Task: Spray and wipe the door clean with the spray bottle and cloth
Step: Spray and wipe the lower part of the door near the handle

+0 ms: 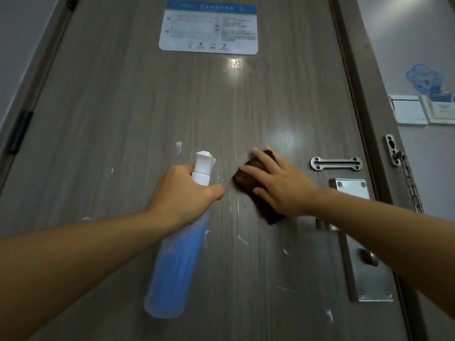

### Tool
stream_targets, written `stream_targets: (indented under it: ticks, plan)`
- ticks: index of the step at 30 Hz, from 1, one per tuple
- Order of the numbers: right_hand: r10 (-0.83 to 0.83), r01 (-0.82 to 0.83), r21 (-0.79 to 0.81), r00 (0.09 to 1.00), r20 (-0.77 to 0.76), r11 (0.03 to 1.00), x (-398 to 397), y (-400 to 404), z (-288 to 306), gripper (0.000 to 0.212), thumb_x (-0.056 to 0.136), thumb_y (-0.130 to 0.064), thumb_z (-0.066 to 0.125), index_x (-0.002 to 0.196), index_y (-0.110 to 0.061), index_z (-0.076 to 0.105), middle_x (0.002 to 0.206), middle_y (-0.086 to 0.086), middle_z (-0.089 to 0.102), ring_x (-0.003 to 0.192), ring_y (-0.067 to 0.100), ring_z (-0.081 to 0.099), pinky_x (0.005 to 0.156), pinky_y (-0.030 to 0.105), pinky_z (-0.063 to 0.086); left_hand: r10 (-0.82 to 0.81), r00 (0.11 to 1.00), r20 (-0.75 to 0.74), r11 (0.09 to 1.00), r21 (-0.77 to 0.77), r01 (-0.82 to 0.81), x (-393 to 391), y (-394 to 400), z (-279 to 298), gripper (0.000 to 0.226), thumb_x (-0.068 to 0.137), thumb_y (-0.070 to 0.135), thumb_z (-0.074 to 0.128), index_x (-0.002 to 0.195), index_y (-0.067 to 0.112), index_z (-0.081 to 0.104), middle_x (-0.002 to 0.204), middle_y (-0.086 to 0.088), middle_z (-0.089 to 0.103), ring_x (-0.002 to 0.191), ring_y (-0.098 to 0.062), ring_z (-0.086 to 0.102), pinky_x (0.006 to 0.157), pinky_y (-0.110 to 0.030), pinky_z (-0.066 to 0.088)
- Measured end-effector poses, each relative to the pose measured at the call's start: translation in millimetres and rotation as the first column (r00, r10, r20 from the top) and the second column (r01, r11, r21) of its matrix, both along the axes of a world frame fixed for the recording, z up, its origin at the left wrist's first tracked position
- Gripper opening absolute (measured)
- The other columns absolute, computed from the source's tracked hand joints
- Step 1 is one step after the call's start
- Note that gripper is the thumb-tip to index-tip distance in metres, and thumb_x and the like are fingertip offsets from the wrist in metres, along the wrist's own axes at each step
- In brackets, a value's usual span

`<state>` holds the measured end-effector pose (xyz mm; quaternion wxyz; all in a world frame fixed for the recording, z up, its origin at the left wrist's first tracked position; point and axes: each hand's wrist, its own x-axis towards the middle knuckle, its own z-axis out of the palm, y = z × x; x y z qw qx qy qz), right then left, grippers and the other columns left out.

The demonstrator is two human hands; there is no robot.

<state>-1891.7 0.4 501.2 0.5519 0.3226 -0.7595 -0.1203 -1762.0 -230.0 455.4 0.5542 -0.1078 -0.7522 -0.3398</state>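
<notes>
A grey-brown wood-grain door (152,99) fills the view, with white streaks and drops scattered over its lower middle. My left hand (182,193) grips the neck of a clear spray bottle (172,267) holding blue liquid, its white nozzle pointing up toward the door. My right hand (278,183) presses a dark brown cloth (248,178) flat against the door with straight fingers, just right of the bottle's nozzle.
A white and blue notice (209,28) is stuck high on the door. At the right sit a metal chain-lock slide (336,164), a lock plate with handle (364,257) and a hanging chain (411,183). Wall switches (423,110) are beyond the frame.
</notes>
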Motion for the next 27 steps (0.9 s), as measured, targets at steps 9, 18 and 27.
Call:
stream_targets:
  ticks: [9, 18, 27]
  plan:
    - [0.107, -0.019, -0.654, 0.99, 0.095, 0.756, -8.5, -46.1, 47.2, 0.058, 0.105, -0.048, 0.036, 0.159, -0.033, 0.02, 0.171, 0.013, -0.011, 0.153, 0.049, -0.014, 0.124, 0.063, 0.001, 0.025, 1.0, -0.009, 1.0, 0.013, -0.025, -8.9, -3.0, -1.4, 0.034, 0.051, 0.045, 0.067, 0.062, 0.017, 0.051, 0.043, 0.013, 0.047, 0.042, -0.003, 0.047, 0.037, -0.015, 0.028]
    - [0.079, -0.08, -0.053, 0.996, -0.031, 0.995, -5.6, -33.8, -14.8, 0.06, 0.103, -0.049, 0.039, 0.16, -0.035, 0.028, 0.172, 0.011, 0.004, 0.155, 0.047, 0.004, 0.125, 0.059, 0.012, 0.033, 0.999, -0.029, 0.999, 0.018, -0.032, -4.3, 6.1, -0.5, 0.035, 0.052, 0.047, 0.068, 0.06, 0.018, 0.05, 0.049, 0.01, 0.049, 0.044, -0.006, 0.044, 0.046, -0.025, 0.032]
    - [-0.019, 0.046, -0.529, 0.998, 0.057, 0.847, -5.3, 9.8, 18.4, 0.052, 0.106, -0.045, 0.04, 0.156, -0.034, 0.027, 0.17, 0.013, 0.006, 0.152, 0.051, 0.009, 0.123, 0.063, 0.018, 0.101, 0.995, -0.001, 0.994, 0.041, -0.101, 7.6, -23.2, -6.8, 0.036, 0.052, 0.047, 0.066, 0.065, 0.014, 0.056, 0.053, 0.007, 0.053, 0.046, -0.007, 0.047, 0.046, -0.026, 0.035]
